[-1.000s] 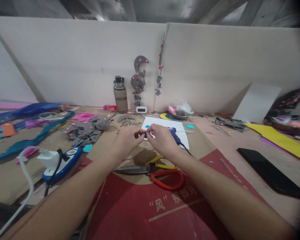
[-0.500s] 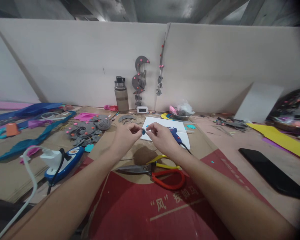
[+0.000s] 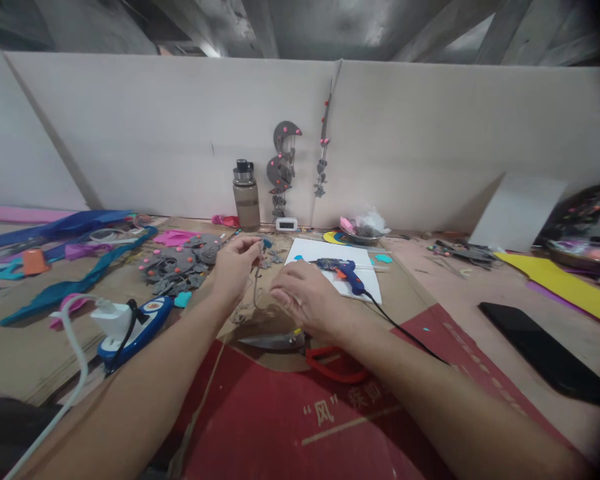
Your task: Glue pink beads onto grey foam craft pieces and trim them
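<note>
Red cardboard (image 3: 260,427) reading “风” 疾, left hand (image 3: 234,270) raised, pinching a blue piece (image 3: 267,245), grey string (image 3: 255,288) hanging below, right hand (image 3: 307,300) above scissors (image 3: 285,342), fingers curled, grip unclear

The bit (image 3: 267,244) is teal, the cord (image 3: 255,287) grey, the glue gun (image 3: 349,269) blue with an orange trigger (image 3: 341,274). At 6 o'clock, scissors (image 3: 303,343) show red-and-yellow handles above red, pale-lettered card (image 3: 260,427); at 12, grey moons (image 3: 276,172) are dotted pink and red.

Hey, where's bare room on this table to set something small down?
Red cardboard nearer than the scissors, between your forearms; also the pink tabletop between the black smartphone and yellow sheet. Crowded: the left side, with gray felt pieces, fabric strips and the power strip.
</note>
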Demonstrator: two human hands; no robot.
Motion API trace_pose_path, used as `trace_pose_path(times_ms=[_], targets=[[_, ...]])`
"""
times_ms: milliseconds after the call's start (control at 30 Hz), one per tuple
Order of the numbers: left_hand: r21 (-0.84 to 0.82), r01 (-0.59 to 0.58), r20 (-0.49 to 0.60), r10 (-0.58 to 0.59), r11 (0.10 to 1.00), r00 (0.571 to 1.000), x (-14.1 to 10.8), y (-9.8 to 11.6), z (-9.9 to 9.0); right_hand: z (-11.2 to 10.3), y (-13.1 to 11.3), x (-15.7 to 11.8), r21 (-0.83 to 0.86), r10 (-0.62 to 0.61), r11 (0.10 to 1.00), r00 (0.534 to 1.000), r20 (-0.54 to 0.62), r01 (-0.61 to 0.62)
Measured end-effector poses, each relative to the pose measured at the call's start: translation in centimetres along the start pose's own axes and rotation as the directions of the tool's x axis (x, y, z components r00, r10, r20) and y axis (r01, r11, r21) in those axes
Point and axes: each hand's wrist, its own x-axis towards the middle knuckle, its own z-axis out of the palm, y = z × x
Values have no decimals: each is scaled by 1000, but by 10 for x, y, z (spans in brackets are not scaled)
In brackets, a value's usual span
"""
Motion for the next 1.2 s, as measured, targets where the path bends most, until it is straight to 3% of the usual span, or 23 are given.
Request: trace_pose_path(times_ms=[67,167,233,333,467,567,633,833,900,1033,1067,1133,1200], targets=[[-107,45,-10,-46,993,999,3,-2,-2,-8,7,1,24,89,996,991,-98,-87],[-144,47,-6,-48,989,999,6,-4,-4,-23,30,1,27,363,929,895,-258,-369],[-137,42,0,-42,990,999,6,-4,-5,-32,48,0,-58,499,844,819,-284,-534],[-87,1,-4,-2,996,1000,6,-3,-5,-44,64,-5,-279,656,669,724,-214,-689],[93,-133,-15,135,987,991,2,1,-3,-48,64,-16,-597,775,484,630,-47,-639],[131,-146,-22,150,981,988,-1,2,-1,-40,71,-26,-612,826,451,563,11,-650],[69,-83,-22,85,994,996,-2,1,0,-34,82,-31,-530,876,415,482,14,-739],[-144,220,82,-209,965,974,-5,-4,4,-34,102,-36,-409,910,394,413,45,-823],[-162,277,84,-266,947,960,-6,-3,5,-36,98,-33,-304,903,409,430,-1,-860],[-201,311,63,-304,929,950,-7,-1,6,-32,79,-27,-9,796,594,589,-140,-805],[-212,312,56,-308,926,950,-7,-1,5,-31,74,-26,64,778,624,611,-150,-779],[-221,316,50,-313,923,948,-7,-1,5,-27,63,-22,227,758,648,643,-108,-727],[-218,321,52,-317,922,947,-7,-2,6,-24,52,-19,400,700,670,711,-59,-626]])
